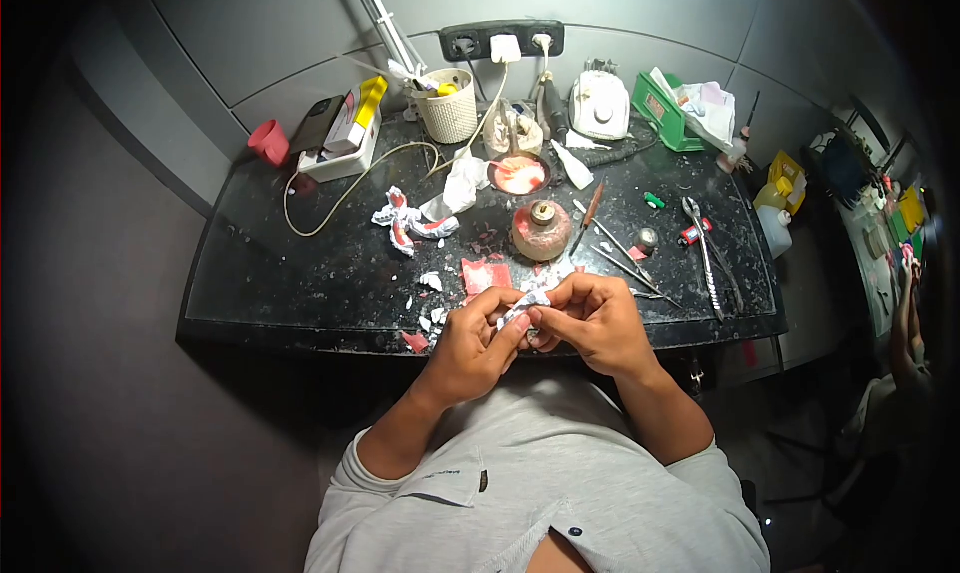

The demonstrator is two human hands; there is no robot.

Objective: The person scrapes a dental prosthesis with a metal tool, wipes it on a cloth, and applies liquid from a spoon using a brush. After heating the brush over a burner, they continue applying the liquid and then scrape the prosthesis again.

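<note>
Head view: at the near edge of the black worktop [300, 273], both hands are pinching a small white piece [524, 306] between them. The left hand [478, 338] is curling its fingers tightly around the piece's left end, while the right hand [592, 318] is gripping the other end, fingers half folded. A round burner [541, 230] is standing just beyond, with pink scraps [484, 273] lying near.

The left hand [472, 345] and right hand [598, 323] meet over the near edge of the table [300, 273], pinching a small piece [524, 306] between them. Just behind them stands a burner [541, 230], and behind that a bowl [519, 174]. A basket [447, 105] sits at the back, with a box [340, 138] to its left. Pliers [705, 253] lie to the right.
</note>
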